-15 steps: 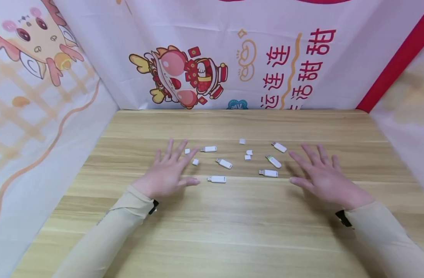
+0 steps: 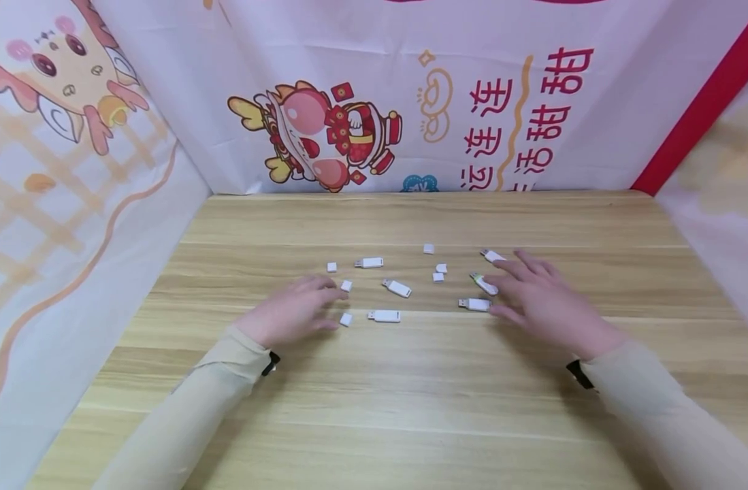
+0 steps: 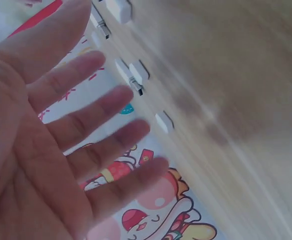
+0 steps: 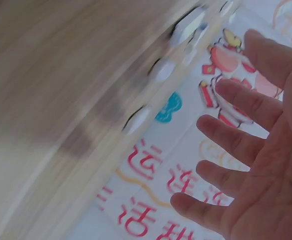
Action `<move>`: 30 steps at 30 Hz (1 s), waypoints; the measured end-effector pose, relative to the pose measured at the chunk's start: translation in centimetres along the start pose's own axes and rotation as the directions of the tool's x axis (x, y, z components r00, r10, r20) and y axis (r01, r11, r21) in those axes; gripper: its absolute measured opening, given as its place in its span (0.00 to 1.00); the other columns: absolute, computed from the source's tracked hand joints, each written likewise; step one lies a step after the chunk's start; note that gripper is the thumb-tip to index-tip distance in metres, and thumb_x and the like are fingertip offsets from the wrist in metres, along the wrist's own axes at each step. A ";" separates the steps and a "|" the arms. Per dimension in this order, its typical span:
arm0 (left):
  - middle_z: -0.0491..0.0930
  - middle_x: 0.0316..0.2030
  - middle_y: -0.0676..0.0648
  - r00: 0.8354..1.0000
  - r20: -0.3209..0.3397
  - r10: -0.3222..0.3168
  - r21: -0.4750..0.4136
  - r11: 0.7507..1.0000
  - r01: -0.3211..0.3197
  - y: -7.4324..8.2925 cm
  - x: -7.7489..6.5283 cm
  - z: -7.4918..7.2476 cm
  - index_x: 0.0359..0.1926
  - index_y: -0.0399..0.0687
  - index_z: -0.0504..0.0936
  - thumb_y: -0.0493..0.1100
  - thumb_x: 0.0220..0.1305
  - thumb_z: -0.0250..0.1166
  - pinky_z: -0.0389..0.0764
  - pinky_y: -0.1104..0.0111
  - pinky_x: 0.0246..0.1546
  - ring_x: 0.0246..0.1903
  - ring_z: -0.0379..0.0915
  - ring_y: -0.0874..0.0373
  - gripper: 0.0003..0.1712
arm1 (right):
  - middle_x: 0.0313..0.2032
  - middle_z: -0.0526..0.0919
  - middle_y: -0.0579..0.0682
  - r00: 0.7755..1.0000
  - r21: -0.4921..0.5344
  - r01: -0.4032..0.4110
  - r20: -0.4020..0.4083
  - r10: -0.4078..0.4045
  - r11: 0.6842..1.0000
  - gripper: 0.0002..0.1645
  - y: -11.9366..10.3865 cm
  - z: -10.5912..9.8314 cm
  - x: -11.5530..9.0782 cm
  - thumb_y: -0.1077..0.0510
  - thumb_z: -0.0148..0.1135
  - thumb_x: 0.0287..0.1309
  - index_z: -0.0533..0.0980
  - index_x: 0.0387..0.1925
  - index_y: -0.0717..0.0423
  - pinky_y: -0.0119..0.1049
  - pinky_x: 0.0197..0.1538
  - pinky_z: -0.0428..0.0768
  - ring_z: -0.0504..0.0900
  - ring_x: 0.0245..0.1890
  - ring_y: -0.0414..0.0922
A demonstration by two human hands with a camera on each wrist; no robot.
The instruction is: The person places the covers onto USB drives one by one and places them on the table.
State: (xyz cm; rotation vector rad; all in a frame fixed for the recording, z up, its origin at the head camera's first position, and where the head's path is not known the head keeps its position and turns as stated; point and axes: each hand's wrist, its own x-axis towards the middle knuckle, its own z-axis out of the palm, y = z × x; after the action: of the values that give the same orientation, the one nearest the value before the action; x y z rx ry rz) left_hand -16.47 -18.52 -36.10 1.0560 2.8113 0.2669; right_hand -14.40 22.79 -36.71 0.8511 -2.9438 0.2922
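Observation:
White USB sticks lie on the wooden table in two groups. In the head view my left hand (image 2: 294, 309) is just left of the nearer cap (image 2: 346, 320) and another small white cap (image 2: 346, 286); the left wrist view shows its fingers spread and nothing held. To its right are a USB stick (image 2: 384, 316), a slanted one (image 2: 397, 288) and a farther one (image 2: 369, 263). My right hand (image 2: 548, 303) hovers at the right group, fingers extended, partly covering a green-marked USB stick (image 2: 484, 283), a nearer one (image 2: 474, 305) and a farther one (image 2: 491, 255).
Between the groups lie white caps: one at the back (image 2: 429, 249) and two close together, a rounded cap (image 2: 441, 269) and a square cap (image 2: 437, 277). Another cap (image 2: 331, 267) is at the far left. Printed cloth (image 2: 349, 41) hangs behind the table.
My right hand has moved left over the right-hand sticks. The left hand's fingers have drawn back from the far caps, and a cap near its thumb has come into sight.

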 end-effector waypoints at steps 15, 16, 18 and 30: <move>0.77 0.36 0.53 0.999 0.031 0.035 -0.061 0.998 -0.033 -0.3 1.5 1.7 0.44 0.50 0.83 0.48 0.59 0.73 0.74 0.66 0.37 0.33 0.69 0.60 0.14 | 0.42 0.85 0.52 0.983 -0.005 0.169 -0.070 -0.168 0.986 0.15 -6.5 2.0 4.8 0.55 0.70 0.59 0.84 0.46 0.57 0.48 0.49 0.81 0.83 0.44 0.51; 0.76 0.35 0.54 0.999 0.036 0.033 -0.066 0.997 -0.030 -0.3 1.5 1.7 0.44 0.50 0.83 0.48 0.59 0.73 0.74 0.66 0.37 0.33 0.69 0.60 0.14 | 0.40 0.85 0.51 0.982 -0.005 0.177 -0.067 -0.177 0.984 0.13 -7.0 2.2 5.0 0.56 0.70 0.59 0.85 0.45 0.56 0.47 0.47 0.81 0.83 0.42 0.50; 0.76 0.34 0.54 0.998 0.045 0.037 -0.076 0.997 -0.034 -0.3 1.7 1.7 0.43 0.51 0.83 0.48 0.60 0.73 0.75 0.67 0.37 0.33 0.69 0.60 0.13 | 0.36 0.84 0.49 0.977 -0.011 0.199 -0.074 -0.199 0.980 0.10 -7.9 2.7 5.6 0.59 0.69 0.58 0.85 0.42 0.55 0.45 0.42 0.82 0.82 0.37 0.49; 0.76 0.31 0.56 0.996 0.051 0.078 -0.079 0.994 -0.074 -0.4 2.0 2.0 0.32 0.53 0.80 0.47 0.59 0.73 0.76 0.67 0.37 0.32 0.71 0.63 0.09 | 0.33 0.81 0.47 0.980 -0.127 0.200 0.033 -0.197 0.972 0.06 -12.4 4.2 8.8 0.53 0.70 0.59 0.85 0.36 0.50 0.39 0.30 0.80 0.78 0.31 0.45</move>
State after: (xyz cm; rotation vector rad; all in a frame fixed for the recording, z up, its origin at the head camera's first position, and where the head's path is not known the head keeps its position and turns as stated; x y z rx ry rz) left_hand -17.87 -17.21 -38.23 1.1366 2.6943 0.3464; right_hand -15.19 7.06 -37.80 1.1237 -2.8271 0.0791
